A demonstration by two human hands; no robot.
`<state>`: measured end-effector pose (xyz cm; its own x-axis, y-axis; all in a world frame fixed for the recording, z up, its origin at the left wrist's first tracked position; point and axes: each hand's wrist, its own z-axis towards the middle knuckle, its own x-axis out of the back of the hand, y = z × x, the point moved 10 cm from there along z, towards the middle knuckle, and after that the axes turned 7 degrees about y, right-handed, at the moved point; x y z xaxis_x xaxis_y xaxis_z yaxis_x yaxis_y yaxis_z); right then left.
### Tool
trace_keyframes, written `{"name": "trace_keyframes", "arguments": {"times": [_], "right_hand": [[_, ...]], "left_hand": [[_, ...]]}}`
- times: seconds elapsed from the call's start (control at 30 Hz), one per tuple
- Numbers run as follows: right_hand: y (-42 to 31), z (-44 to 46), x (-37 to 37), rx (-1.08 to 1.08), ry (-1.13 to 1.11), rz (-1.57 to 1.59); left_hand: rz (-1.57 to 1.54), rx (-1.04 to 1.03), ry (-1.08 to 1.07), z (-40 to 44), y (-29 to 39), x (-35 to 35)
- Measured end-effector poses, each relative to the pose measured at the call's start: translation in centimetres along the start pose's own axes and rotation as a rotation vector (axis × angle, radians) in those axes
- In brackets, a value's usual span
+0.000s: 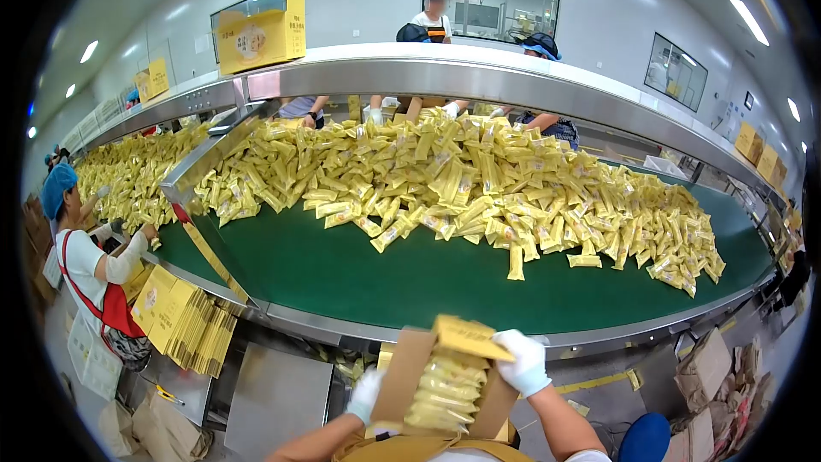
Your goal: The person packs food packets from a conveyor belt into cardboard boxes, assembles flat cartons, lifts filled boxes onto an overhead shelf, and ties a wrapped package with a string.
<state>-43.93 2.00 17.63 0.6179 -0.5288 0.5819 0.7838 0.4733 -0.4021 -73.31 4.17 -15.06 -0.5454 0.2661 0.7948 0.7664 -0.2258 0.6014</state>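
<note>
Head cam: open box [398, 375] w/ yellow packets [442, 392] btwn gloved hands [444, 377].

left hand [366, 395]: gloved, lower, forearm [318, 440] slanting inward | right hand [523, 363]: gloved, higher, forearm [564, 424] slanting inward

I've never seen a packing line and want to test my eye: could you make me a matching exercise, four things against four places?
1. Open carton
2. Loose yellow packets
3. Row of flat yellow cardboard
4. Large printed carton

A. On the raised metal ledge
B. On the green belt
C. Between the left hand and right hand
D. Near the person in a red apron

Right pairs: 1-C, 2-B, 3-D, 4-A
</note>
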Motion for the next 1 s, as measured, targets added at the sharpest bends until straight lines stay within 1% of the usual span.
{"name": "trace_keyframes", "arguments": {"times": [0.03,0.07,0.1,0.13,0.17,0.23,0.33,0.37,0.4,0.43,0.47,0.5,0.57,0.63,0.7,0.73,0.77,0.8,0.83,0.87,0.93,1.0], "right_hand": [[1.4,0.3,0.4,-0.119,0.036,-0.029],[3.7,-0.3,-0.3,-0.233,0.053,-0.052],[5.2,-0.5,-1.2,-0.323,0.014,-0.096],[6.7,-1.0,-2.0,-0.415,-0.029,-0.14],[7.8,-1.3,-2.9,-0.418,-0.026,-0.081],[9.9,-1.8,-4.5,-0.425,-0.021,0.037],[10.2,0.7,-4.1,-0.608,-0.325,-0.006],[8.9,2.9,-2.5,-0.567,-0.201,0.124],[7.6,5.5,-0.8,-0.474,-0.008,0.236],[6.4,8.3,0.8,-0.418,0.081,0.301],[6.1,10.8,2.0,-0.484,0.115,0.369],[5.8,13.9,3.2,-0.429,0.154,0.447],[8.5,19.1,4.0,-0.307,0.146,0.366],[4.0,27.5,6.3,-0.085,0.225,0.833],[1.9,35.0,7.0,0.113,0.235,0.765],[1.5,38.1,7.2,0.176,0.295,0.782],[1.2,40.7,7.3,0.214,0.342,0.707],[1.1,42.7,7.5,0.25,0.387,0.63],[1.6,44.8,6.9,0.206,0.38,0.632],[2.5,46.4,6.1,0.165,0.371,0.632],[4.8,48.5,3.6,0.105,0.354,0.284],[7.3,49.1,0.9,0.049,0.319,-0.06]], "left_hand": [[0.262,-0.495,0.306,-3.5,10.3,4.6],[-0.383,-0.26,0.154,-3.7,6.8,0.6],[-0.665,-0.146,0.093,-3.5,7.8,-0.8],[-0.818,-0.081,0.096,-2.8,9.5,-0.4],[-0.928,-0.049,0.142,-2.0,10.7,0.6],[-1.055,-0.056,0.285,-0.2,12.6,4.3],[-1.12,-0.195,0.5,2.6,15.6,12.1],[-1.121,-0.265,0.57,3.6,16.7,15.0],[-1.11,-0.344,0.631,4.7,18.2,18.3],[-1.089,-0.42,0.687,5.9,19.6,21.7],[-1.069,-0.509,0.741,7.2,21.2,25.2],[-1.059,-0.543,0.784,8.7,22.8,28.4],[-1.041,-0.607,0.85,12.4,26.2,36.0],[-1.025,-0.649,0.898,16.5,29.1,43.1],[-1.004,-0.657,0.895,21.4,31.6,49.4],[-1.013,-0.643,0.885,23.6,32.6,51.8],[-0.881,-0.765,0.902,26.6,33.4,54.6],[-0.942,-0.684,0.826,27.6,34.9,55.9],[-0.921,-0.684,0.885,29.1,35.2,57.5],[-0.755,-0.511,0.893,30.2,35.2,58.0],[-0.416,-0.173,0.873,31.7,34.2,58.4],[-0.178,-0.203,0.945,33.8,32.8,59.1]]}}
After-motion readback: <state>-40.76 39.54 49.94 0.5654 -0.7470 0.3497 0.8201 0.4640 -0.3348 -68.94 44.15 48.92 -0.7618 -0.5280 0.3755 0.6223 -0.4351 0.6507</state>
